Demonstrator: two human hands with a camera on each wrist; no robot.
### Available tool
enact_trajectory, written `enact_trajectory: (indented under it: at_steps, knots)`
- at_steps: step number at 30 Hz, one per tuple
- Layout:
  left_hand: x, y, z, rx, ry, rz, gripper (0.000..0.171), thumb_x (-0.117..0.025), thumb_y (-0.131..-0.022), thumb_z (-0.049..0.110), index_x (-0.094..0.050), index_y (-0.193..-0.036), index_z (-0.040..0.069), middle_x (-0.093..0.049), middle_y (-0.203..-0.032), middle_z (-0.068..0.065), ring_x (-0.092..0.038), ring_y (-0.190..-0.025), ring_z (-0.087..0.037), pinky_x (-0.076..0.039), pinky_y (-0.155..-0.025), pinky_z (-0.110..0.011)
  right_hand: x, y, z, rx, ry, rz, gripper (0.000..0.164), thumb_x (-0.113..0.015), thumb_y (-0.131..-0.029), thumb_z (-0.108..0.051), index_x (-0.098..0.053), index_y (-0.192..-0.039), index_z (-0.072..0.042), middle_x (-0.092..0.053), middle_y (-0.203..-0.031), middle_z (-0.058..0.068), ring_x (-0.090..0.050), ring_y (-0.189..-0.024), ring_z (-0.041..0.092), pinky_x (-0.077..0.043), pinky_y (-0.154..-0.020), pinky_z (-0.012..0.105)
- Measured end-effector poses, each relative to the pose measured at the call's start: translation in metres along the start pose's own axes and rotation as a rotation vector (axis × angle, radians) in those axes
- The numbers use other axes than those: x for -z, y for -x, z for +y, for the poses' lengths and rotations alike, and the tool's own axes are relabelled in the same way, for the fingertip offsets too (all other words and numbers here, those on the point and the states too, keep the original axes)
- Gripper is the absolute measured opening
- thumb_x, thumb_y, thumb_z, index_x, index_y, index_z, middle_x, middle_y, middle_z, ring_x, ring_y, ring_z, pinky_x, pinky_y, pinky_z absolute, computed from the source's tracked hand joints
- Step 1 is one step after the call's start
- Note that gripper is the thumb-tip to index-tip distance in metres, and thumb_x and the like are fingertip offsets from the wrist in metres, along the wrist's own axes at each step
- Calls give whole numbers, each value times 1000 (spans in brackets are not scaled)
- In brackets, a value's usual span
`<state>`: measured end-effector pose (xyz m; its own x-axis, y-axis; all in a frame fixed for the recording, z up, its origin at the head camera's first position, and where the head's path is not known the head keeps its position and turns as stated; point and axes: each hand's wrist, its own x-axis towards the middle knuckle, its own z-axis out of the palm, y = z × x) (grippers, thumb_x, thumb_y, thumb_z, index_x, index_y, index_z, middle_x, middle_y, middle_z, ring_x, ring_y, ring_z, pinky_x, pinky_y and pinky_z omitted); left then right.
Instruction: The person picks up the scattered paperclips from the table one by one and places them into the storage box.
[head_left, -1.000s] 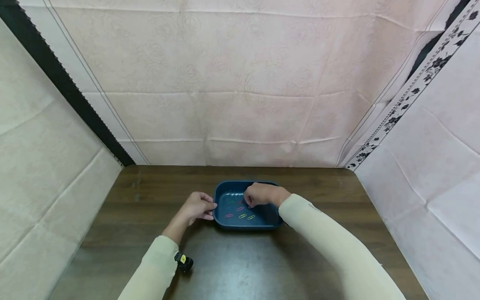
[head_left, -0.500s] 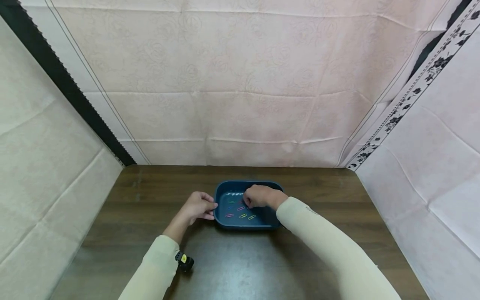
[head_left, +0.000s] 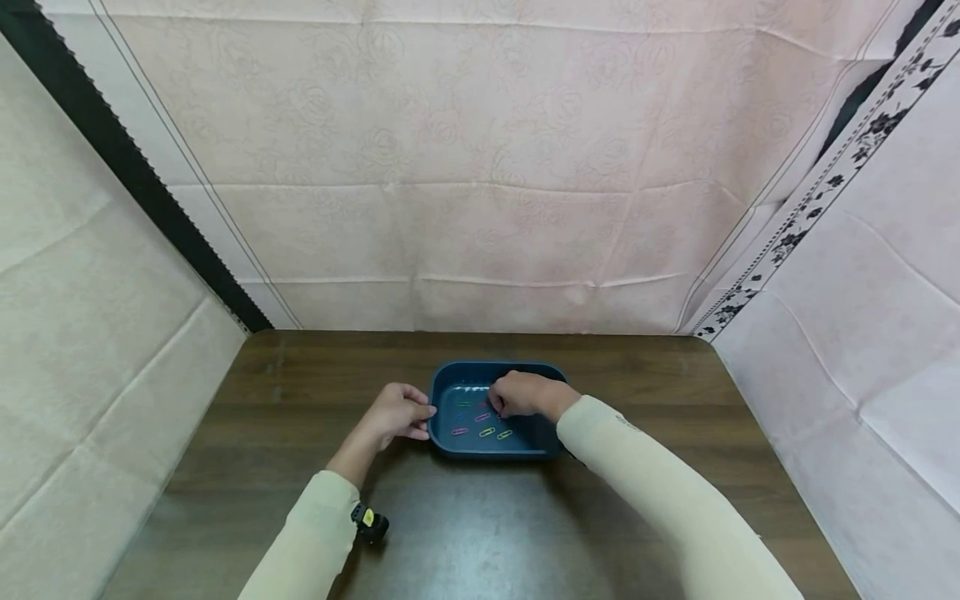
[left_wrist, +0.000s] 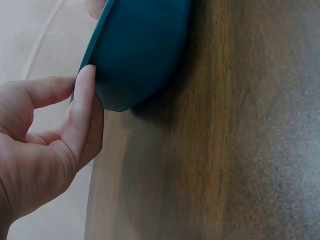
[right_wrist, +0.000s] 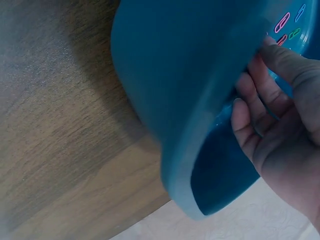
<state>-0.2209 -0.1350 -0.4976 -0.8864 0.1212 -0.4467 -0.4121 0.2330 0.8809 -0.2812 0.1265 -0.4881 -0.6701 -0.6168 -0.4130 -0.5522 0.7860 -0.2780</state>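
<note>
Right hand (head_left: 525, 394) slightly lowered in tray (head_left: 540, 433) of paperclips (head_left: 487, 432), curled, hold unclear, left hand (head_left: 399, 412) pinching rim (left_wrist: 96, 35)

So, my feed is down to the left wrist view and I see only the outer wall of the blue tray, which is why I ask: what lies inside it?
Observer: Small coloured paper clips lie scattered on the floor of the blue tray.
Operator: Thanks. And where are the fingers of the right hand?
Observer: The head view shows the right hand over the tray's far side, its fingers bent down inside the tray.
Operator: Any yellow clips in there?
Observer: Yes, two yellow clips lie side by side, apart, toward the edge nearest the person.
</note>
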Motion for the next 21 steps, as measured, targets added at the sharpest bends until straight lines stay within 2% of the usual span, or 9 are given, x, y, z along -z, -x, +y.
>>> enact_trajectory:
  at_steps: [5,11,21]
  knots:
    - [0,0,0,3,-15,3,17,-67,-100,5,-61,-113,-4,-62,-91,-18,-65,-69,-20,-67,-68,-35,2,3,1,7,-19,7,5,-73,-97,-16,-70,-98,-19,-64,-90,-6,-59,-81,11,-55,-74,24]
    - [0,0,-1,3,-11,4,18,-68,-99,5,-61,-113,-4,-62,-91,-18,-65,-69,-21,-67,-68,-36,4,7,6,27,-96,24,6,-71,-99,-16,-71,-105,-16,-65,-93,-6,-60,-83,12,-56,-79,25]
    - [0,1,-1,-3,-13,2,18,-67,-99,5,-61,-113,-4,-62,-92,-19,-65,-69,-21,-67,-68,-36,10,21,17,79,-307,117,16,-66,-102,-14,-68,-117,-9,-69,-109,-1,-63,-100,14,-60,-94,35]
